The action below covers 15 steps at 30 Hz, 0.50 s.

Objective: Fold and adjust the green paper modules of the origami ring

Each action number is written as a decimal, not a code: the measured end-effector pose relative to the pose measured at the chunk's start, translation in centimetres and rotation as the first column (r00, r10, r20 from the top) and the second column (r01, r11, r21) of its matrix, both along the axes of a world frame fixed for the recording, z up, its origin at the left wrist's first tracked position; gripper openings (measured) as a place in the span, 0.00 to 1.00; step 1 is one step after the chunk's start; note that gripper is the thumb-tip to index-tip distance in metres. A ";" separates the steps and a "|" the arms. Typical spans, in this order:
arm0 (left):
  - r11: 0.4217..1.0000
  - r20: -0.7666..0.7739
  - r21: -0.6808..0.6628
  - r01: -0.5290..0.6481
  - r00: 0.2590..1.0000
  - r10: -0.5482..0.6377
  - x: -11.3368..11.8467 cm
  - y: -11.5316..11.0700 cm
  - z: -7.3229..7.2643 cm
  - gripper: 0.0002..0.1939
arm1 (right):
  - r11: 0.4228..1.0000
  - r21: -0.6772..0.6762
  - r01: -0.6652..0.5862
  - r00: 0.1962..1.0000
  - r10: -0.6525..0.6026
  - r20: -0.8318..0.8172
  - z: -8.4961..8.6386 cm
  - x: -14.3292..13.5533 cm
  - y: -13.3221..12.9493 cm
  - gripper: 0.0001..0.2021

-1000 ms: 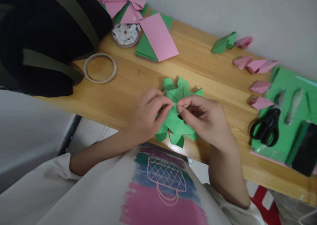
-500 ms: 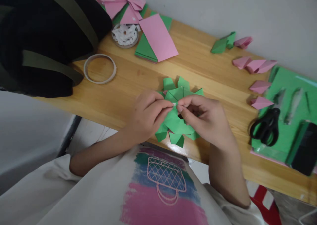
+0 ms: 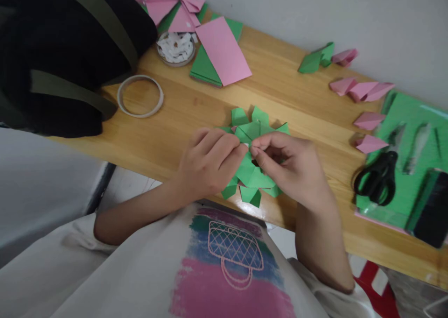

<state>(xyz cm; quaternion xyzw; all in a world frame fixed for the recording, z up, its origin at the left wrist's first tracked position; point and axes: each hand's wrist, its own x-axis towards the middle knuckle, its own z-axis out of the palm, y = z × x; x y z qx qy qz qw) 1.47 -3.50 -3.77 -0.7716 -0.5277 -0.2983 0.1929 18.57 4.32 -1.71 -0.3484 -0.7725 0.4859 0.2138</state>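
A green folded-paper flower (image 3: pixel 255 175), with petal-like tips all round, lies on the table under both hands. My left hand (image 3: pixel 212 161) is closed in a pinch near the flower's centre, a small white strip (image 3: pixel 246 145) showing at its fingertips. Facing it, my right hand (image 3: pixel 290 161) pinches thumb against forefinger almost touching the strip; whatever lies between those fingers is too small to make out. Part of the flower is covered by the hands, and a dark gap shows at its middle.
On the right are black scissors (image 3: pixel 376 178), a cutter (image 3: pixel 416 147) and a dark phone-like object (image 3: pixel 430 210) on green sheets (image 3: pixel 406 192). Pink folded pieces (image 3: pixel 369 121) sit behind. At left are a tape roll (image 3: pixel 122 96), a dish of white scraps (image 3: pixel 176 47) and a black bag (image 3: pixel 70 52).
My left hand's fingers have curled further over the white strip, and its back has turned more upward. My right hand has barely moved. The flower stays in place.
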 end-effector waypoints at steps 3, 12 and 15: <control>1.000 -0.043 -0.006 -0.017 0.999 0.017 0.0 0.1 0.4 0.08 | 0.999 0.046 -0.001 1.000 0.000 0.010 0.2 0.0 0.0 0.05; 0.961 0.298 -0.275 0.025 0.953 0.061 0.1 0.2 0.0 0.06 | 0.999 0.044 -0.016 1.000 0.017 -0.009 0.1 0.1 0.1 0.05; 0.932 0.447 -0.358 0.061 0.887 0.113 0.2 0.2 -0.1 0.04 | 0.999 0.034 -0.017 1.000 0.018 -0.012 0.1 0.1 0.1 0.05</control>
